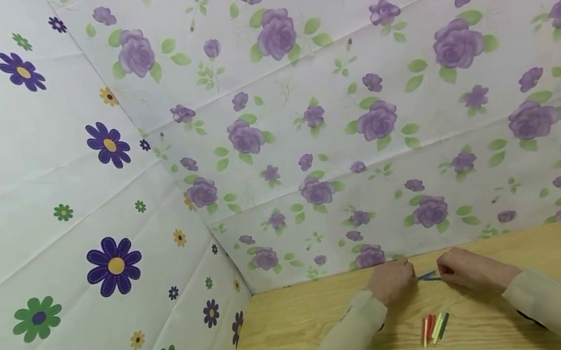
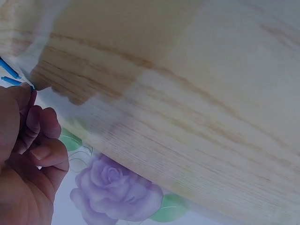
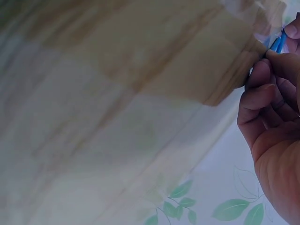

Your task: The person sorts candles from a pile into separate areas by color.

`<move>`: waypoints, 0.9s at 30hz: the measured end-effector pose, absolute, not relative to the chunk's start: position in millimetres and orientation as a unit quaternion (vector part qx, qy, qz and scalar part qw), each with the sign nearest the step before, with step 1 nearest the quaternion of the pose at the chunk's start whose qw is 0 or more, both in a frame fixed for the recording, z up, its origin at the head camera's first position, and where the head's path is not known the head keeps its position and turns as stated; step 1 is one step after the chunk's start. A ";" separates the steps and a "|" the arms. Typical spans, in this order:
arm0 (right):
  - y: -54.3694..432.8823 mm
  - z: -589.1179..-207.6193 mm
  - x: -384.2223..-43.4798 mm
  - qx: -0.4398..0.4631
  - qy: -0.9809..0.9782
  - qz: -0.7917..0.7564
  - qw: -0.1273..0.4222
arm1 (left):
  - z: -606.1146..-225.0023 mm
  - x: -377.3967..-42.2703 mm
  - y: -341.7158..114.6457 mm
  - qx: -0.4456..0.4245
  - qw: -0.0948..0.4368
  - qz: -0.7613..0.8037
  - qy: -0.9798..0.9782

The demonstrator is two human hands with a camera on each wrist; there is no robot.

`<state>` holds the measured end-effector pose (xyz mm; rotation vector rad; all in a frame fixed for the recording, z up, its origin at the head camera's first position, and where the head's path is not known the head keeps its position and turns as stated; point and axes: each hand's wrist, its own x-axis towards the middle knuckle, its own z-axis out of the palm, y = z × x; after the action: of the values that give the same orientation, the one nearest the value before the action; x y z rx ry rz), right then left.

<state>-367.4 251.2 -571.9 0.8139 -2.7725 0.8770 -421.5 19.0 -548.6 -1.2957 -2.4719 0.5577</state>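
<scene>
My left hand (image 1: 392, 281) is low over the far part of the wooden table, pinching a thin blue stick (image 2: 11, 81) between thumb and fingertips. Opposite it, my right hand (image 1: 468, 269) pinches a second thin blue stick (image 1: 431, 279). The two sticks lie side by side at a slight angle in the gap between the hands; whether they touch, I cannot tell. Fingers hide their outer ends. In the right wrist view, the curled right hand (image 3: 276, 108) has the blue sticks (image 3: 277, 44) beyond its fingertips.
Nearer me on the table (image 1: 304, 324) lies a small group of thin coloured sticks (image 1: 433, 329): red, pale yellow, green and dark. A rose-patterned sheet (image 1: 321, 223) rises directly behind the hands. Another flowered sheet (image 1: 117, 323) borders the table at the left.
</scene>
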 end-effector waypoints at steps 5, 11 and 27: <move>251.2 -572.6 -365.2 0.241 -0.922 0.297 0.058 | -547.5 -419.2 18.8 -0.446 0.144 0.190 -0.863; 254.6 -570.7 -361.3 0.227 -0.921 0.312 0.058 | -549.3 -417.9 21.8 -0.452 0.141 0.191 -0.860; 257.4 -568.8 -367.2 0.220 -0.919 0.325 0.037 | -547.1 -422.1 22.0 -0.412 0.092 0.141 -0.895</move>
<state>-367.2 257.4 -568.8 0.6748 -2.8200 0.9989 -422.1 22.0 -547.1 -1.2246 -2.6590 0.4177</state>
